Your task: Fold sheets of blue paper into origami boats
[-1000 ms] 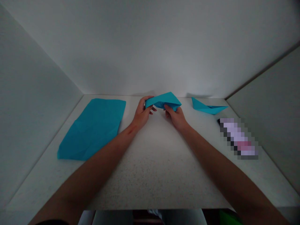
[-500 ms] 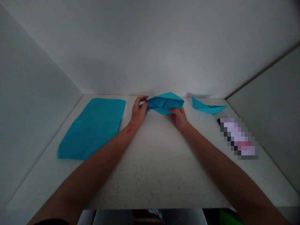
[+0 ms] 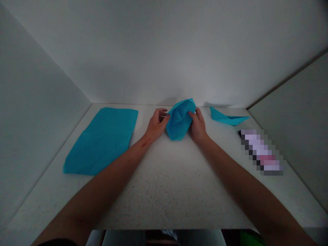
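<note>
Paper sheet [image 3: 102, 141], blue, creased, flat on the table [image 3: 164, 181]; near right corner behind the left forearm. Left hand [image 3: 156, 123], thumb and fingers pinching the left edge of the folded paper [image 3: 178, 124]: blue, opened out, held up between both hands near the back wall [image 3: 164, 51]. Right hand [image 3: 198, 126], clamped on its right edge, thumb inside. Paper boat [image 3: 225, 119], blue, on the table. Pixelated item [image 3: 261, 150], just nearer, unidentifiable.

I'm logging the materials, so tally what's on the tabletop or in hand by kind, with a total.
Flat blue paper: 1 visible; cannot tell whether more lies beneath
Boat-shaped folded paper: 1
Creased, opened-out paper in the right hand: 1
Pixelated item: 1
Total visible: 4
</note>
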A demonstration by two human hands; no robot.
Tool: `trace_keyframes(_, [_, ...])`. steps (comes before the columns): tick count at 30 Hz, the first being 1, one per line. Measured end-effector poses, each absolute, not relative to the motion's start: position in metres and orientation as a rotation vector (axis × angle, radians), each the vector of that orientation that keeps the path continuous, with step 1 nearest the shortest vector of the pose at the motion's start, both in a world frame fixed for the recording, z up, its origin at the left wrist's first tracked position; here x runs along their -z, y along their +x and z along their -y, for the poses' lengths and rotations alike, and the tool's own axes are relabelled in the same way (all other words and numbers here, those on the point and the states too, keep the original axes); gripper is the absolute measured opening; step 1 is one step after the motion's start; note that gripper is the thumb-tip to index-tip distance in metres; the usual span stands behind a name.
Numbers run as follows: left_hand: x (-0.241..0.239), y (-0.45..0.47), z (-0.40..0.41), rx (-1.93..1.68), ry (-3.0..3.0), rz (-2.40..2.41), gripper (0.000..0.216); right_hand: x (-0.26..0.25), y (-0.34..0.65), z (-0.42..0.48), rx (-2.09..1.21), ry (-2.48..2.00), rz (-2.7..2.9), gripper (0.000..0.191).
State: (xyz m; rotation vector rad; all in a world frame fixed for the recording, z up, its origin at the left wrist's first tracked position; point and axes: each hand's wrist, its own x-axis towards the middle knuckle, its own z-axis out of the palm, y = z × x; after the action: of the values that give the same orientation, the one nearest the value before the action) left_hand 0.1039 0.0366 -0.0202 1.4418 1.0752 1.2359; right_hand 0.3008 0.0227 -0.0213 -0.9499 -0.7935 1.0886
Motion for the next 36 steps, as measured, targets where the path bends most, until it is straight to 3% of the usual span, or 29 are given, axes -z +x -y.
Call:
trace_keyframes(10, [0.017, 0.097, -0.036, -1.414, 1.507, -1.042, 0.009, 0.018, 0.298, -0.019, -1.173, -0.912, 1.046, 0.048])
trace_keyframes(14, [0.014, 0.094, -0.037, -1.44, 1.704, -1.07, 0.023, 0.018, 0.297, -0.018, -1.185, -0.925, 1.096, 0.047])
trace_keyframes(21, [0.013, 0.099, -0.034, -1.285, 1.381, -1.011, 0.042, 0.013, 0.3, -0.011, -1.183, -0.892, 1.267, 0.035])
trace_keyframes(32, [0.009, 0.1, -0.029, -1.243, 1.438, -1.112, 0.036, 0.011, 0.303, -0.009, -1.241, -0.813, 1.284, 0.031])
trace_keyframes(36, [0.011, 0.1, -0.03, -1.248, 1.49, -1.143, 0.024, 0.011, 0.301, -0.01, -1.208, -0.828, 1.274, 0.032])
